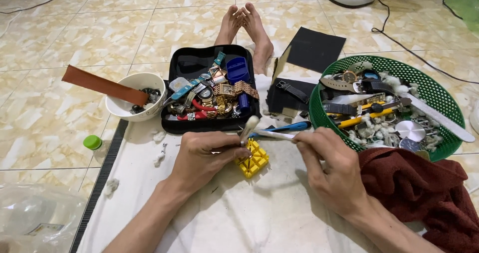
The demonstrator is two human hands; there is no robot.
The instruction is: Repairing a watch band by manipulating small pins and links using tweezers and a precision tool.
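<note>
at frame centre the left hand (204, 155) grips a small tool (248, 128) upright over the yellow holder block (253, 159) while the right hand (324, 165) pinches a thin white tool (272, 134) toward it.

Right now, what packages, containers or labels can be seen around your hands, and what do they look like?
Black zip case: beyond the hands, rectangular, open.
Green basket: right, round, perforated plastic.
White bowl: left of the case, round.
Clear plastic bag: bottom left, with a pale label.

Tiled floor (75, 28) under a white cloth (239, 218) — on the cloth a black case (174, 126), green basket (439, 96), white bowl (124, 111), yellow block (255, 160), dark red towel (424, 193) — black mat (314, 48) on tiles.
</note>
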